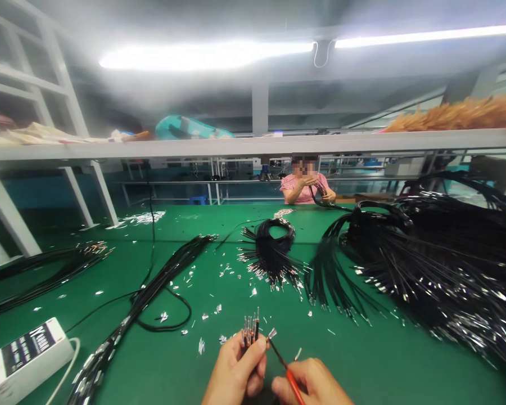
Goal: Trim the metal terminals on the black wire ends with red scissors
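Observation:
My left hand [238, 376] pinches a small bunch of thin wires with metal terminal ends [250, 328], held upright near the table's front edge. My right hand [314, 385] grips a red-handled tool [287, 374] whose tip reaches up to a small metal terminal [272, 333] right beside the bunch. Both hands sit low in the view, close together over the green table [362, 360].
A coiled black wire bundle [272, 253] lies ahead, a large heap of black wires [438, 259] to the right, long bundles [152, 292] to the left. A white box [23, 354] sits front left. Loose metal terminals are scattered about. A person in pink [304, 188] works across the table.

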`<state>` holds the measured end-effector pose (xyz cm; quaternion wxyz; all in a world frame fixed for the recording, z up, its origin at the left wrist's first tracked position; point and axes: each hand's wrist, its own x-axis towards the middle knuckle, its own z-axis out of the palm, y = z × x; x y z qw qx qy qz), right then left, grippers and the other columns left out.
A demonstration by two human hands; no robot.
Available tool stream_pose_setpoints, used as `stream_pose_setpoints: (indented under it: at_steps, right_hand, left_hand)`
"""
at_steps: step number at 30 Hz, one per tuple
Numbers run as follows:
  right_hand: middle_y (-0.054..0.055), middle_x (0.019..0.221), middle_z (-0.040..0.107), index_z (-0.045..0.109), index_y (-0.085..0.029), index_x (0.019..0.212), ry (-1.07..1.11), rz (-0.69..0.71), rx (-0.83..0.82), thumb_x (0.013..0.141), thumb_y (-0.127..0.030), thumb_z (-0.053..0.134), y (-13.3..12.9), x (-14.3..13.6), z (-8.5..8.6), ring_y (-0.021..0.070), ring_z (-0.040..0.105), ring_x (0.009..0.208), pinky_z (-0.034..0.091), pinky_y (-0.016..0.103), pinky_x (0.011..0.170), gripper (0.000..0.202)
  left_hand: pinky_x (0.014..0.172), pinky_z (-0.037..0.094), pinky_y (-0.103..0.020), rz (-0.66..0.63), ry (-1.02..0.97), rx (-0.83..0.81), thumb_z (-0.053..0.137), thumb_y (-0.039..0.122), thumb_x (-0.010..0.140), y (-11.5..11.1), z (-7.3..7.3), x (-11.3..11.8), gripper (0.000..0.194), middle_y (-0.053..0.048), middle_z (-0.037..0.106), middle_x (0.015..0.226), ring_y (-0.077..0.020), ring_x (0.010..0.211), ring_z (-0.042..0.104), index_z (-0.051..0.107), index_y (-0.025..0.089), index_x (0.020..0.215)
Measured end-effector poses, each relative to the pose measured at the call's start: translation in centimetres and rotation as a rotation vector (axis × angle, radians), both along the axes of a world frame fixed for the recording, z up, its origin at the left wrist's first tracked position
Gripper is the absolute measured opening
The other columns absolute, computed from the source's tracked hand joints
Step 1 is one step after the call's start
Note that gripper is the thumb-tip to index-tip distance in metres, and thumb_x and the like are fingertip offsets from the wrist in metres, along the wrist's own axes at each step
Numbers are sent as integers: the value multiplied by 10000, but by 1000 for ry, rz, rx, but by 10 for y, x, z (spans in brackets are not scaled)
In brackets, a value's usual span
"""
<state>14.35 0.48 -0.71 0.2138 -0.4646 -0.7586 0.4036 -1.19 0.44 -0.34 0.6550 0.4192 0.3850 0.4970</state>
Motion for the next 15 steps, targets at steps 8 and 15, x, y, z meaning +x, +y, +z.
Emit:
stream_pose_setpoints:
  at_steps: [8, 15]
  right_hand:
    - [-63, 448, 270, 467, -158, 462, -110, 6, 169, 735, -388, 525, 1, 5, 9, 74, 244, 436, 173, 208, 405, 362]
    - [-59, 470, 294, 556, -151, 526, -96, 40, 141, 711, -278, 546, 2, 8, 14, 78, 271, 445, 200, 200, 416, 224]
  left_hand:
    - [317, 180, -167, 10, -5, 13, 572, 426, 716, 0, -2, 2, 295, 78, 458, 440, 2, 287, 274, 480, 148, 684]
    - [321, 162, -172, -141, -164, -82, 597, 397, 703, -5, 8, 0, 267, 88, 448, 417, 4, 272, 250, 526, 140, 716]
